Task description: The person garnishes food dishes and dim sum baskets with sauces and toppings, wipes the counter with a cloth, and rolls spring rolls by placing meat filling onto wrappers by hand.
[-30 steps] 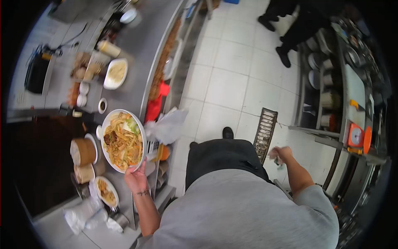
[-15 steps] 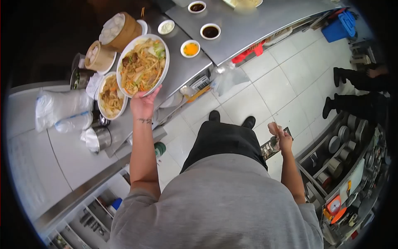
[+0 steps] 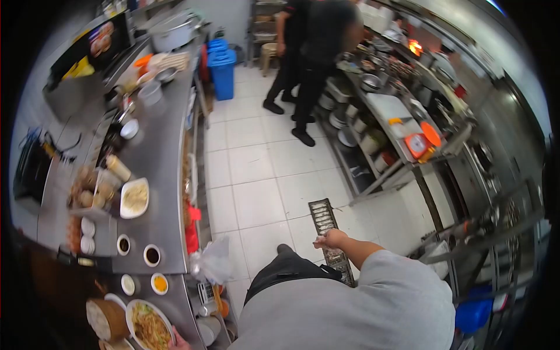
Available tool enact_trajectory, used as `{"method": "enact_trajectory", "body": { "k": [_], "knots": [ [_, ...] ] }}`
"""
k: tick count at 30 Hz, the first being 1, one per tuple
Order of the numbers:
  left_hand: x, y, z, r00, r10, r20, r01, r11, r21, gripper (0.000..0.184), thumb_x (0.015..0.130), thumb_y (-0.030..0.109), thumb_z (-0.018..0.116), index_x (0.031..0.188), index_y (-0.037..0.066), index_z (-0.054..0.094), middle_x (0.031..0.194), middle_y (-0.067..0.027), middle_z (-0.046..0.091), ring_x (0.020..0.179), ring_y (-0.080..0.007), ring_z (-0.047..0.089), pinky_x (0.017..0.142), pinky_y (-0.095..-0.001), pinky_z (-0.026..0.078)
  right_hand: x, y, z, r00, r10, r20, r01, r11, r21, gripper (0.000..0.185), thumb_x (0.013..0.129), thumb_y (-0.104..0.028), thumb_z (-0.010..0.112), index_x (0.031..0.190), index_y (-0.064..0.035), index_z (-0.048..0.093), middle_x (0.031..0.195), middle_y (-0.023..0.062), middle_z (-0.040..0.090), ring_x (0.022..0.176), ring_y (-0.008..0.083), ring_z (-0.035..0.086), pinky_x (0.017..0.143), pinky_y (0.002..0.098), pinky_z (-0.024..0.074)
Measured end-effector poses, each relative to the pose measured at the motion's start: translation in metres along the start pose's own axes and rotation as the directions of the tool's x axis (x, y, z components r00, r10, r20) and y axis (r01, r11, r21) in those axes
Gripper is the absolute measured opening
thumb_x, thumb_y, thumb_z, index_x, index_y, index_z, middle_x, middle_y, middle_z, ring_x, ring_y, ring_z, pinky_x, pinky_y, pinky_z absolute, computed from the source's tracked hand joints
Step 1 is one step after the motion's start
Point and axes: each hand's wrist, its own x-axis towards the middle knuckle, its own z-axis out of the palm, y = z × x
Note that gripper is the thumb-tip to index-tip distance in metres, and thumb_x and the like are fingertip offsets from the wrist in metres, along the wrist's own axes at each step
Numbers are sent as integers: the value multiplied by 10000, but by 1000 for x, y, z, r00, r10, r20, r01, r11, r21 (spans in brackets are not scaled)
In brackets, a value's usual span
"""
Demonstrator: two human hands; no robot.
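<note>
At the bottom left, my left hand (image 3: 180,340) grips the edge of an oval white plate of noodles (image 3: 150,326), mixed with vegetables and brown pieces. Only part of that hand shows. Beside the plate stands a bamboo steamer (image 3: 105,319) with white contents. Two small sauce bowls, one pale (image 3: 128,284) and one orange-yellow (image 3: 159,284), sit just beyond it. My right hand (image 3: 331,238) is out over the floor, its fingers closed around something pale and crumpled that I cannot make out.
A steel counter (image 3: 160,175) runs up the left, with dark sauce bowls (image 3: 151,255) and a white dish (image 3: 135,198). Two people in black (image 3: 315,58) stand ahead beside a cooking station with flame (image 3: 415,46). A floor drain grate (image 3: 322,216) lies near my right hand. Blue bins (image 3: 221,73) stand farther back.
My view has swung up and to the right, bringing the far kitchen and the two people into sight. The noodle plate now appears lower left, still in my left hand.
</note>
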Motion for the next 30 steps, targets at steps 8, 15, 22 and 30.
{"method": "enact_trajectory", "body": {
  "k": [8,15,22,30],
  "knots": [
    [-26,-130,170,986,-136,92,121,982,147,661,821,10,483,1433,-56,244,1469,-236,302,1363,-365,307,1144,-500,272,44,15,-32,994,14,-105,4,986,169,545,820,-559,600,901,-32,711,736,122,679,654,232,656,658,345,518],
    [-95,-194,282,940,-201,276,145,966,212,636,859,37,476,1438,-54,230,1467,-242,297,1362,-356,310,1145,-473,282,102,-79,-123,958,-247,-148,288,791,540,323,860,-323,654,786,-13,607,565,85,569,474,208,565,476,357,483],
    [-148,-351,365,835,-484,261,234,743,627,512,936,300,516,1339,6,402,1260,-175,515,1080,-281,565,894,-402,479,89,-257,-212,818,-572,66,265,476,839,247,917,-243,559,1004,-18,613,843,69,637,676,175,628,558,321,506],
    [-14,-405,436,871,-355,340,9,703,711,431,879,27,472,1306,71,431,1198,-125,552,997,-208,591,773,-315,511,66,-458,-235,519,-825,226,375,457,806,333,915,-218,576,1164,4,585,967,70,641,818,139,615,724,255,508]
  ]
}}
